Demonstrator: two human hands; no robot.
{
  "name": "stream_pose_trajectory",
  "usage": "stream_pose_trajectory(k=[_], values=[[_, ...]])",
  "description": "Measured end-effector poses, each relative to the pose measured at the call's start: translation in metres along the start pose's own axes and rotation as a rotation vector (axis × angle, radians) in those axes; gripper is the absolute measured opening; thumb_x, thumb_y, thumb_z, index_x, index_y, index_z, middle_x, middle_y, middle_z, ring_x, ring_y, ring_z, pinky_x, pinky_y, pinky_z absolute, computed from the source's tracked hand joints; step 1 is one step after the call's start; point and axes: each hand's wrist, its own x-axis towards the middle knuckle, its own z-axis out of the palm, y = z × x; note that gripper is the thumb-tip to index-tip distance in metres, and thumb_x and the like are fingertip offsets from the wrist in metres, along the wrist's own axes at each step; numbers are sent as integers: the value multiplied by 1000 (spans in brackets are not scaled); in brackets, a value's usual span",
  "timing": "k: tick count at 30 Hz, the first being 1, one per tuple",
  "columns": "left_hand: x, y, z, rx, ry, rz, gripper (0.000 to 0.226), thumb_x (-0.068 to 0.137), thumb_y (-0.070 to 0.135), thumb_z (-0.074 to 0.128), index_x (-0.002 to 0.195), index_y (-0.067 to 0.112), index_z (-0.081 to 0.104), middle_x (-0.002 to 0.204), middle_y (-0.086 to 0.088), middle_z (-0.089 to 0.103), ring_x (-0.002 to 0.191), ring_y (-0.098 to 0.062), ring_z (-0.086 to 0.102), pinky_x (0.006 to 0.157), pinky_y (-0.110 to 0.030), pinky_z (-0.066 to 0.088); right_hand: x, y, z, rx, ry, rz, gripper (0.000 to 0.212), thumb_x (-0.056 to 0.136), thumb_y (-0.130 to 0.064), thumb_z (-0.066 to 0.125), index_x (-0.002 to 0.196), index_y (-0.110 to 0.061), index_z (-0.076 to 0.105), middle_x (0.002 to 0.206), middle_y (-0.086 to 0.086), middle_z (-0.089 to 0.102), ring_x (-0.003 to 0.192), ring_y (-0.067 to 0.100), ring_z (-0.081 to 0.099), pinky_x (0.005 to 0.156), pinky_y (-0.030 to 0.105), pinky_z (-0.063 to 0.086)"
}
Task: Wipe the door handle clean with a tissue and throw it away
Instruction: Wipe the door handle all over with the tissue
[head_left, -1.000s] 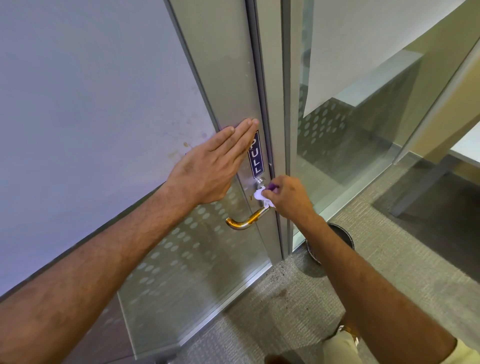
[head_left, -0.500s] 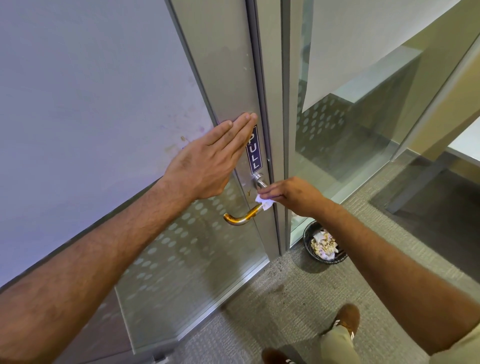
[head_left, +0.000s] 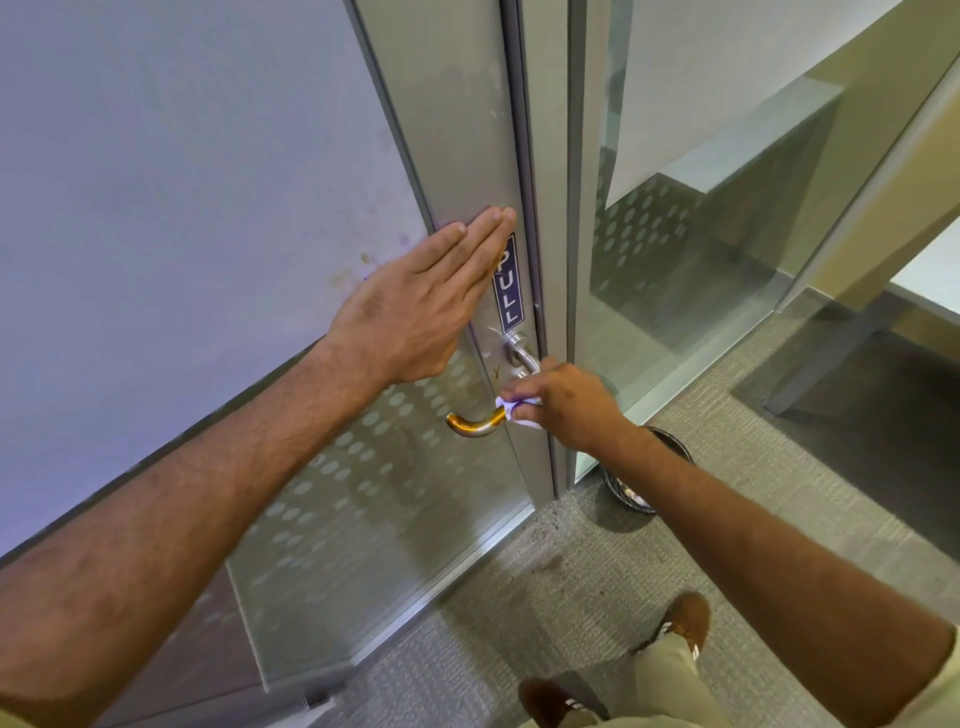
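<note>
Near the centre of the frame, the right hand (head_left: 563, 402) pinches a small crumpled white tissue (head_left: 511, 408) against the lever of the door handle (head_left: 480, 422), its fingers curled together and clamped on the tissue so that the paper wraps the lever about midway along. To the left of the tissue the free end of the handle shows bare, curving up in a hook with a warm golden reflection on the metal; above and to the right of the hand, the silver neck of the handle meets the door's metal frame. The left hand (head_left: 410, 312) lies flat against the door (head_left: 447, 130) just above and left of the handle, fingers straight and held close together, empty, with the fingertips reaching the top of a dark blue vertical sign reading PULL (head_left: 507, 283). The door's large pane fills the upper left of the frame as pale frosted glass, and a band of dots runs across its lower part. Down at lower right of centre, a dark round waste bin (head_left: 631, 491) stands on the grey carpet (head_left: 779, 493) beside the door frame, mostly hidden behind the right forearm. At the bottom edge, two brown shoes (head_left: 685, 621) and light trouser legs show.
</note>
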Motion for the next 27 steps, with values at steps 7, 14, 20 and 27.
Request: stream_pose_trajectory(k=[7, 14, 20, 27], values=[[0, 0, 0, 0, 10, 3, 80, 97, 31, 27, 163, -11, 10, 172, -24, 3, 161, -33, 8, 131, -42, 12, -14, -20, 26, -231, 164, -213, 16, 83, -26, 74, 99, -25, 77, 106, -7, 76, 122, 21, 59, 113, 47, 15], [0, 1, 2, -23, 10, 11, 79, 97, 29, 24, 163, -11, 7, 172, -25, 3, 161, -34, 8, 131, -43, 15, -9, -67, 59, -304, 15, -14, 42, 64, -10, 86, 103, -16, 73, 94, -2, 76, 90, 15, 71, 120, 35, -16], [0, 1, 2, -13, 21, 17, 78, 97, 27, 21, 163, -11, 8, 172, -25, 4, 160, -34, 9, 131, -42, 14, -6, -109, 67, -275, 111, 186, 53, 69, 7, 71, 121, -5, 64, 109, 8, 73, 88, 22, 70, 122, 33, 13], [0, 1, 1, -4, 4, 13, 78, 98, 29, 23, 163, -11, 5, 172, -26, 0, 161, -34, 6, 132, -43, 10, 11, -110, 44, -289, -112, 68, 31, 76, 11, 63, 100, -7, 68, 90, 12, 69, 89, 28, 66, 90, 36, 51]])
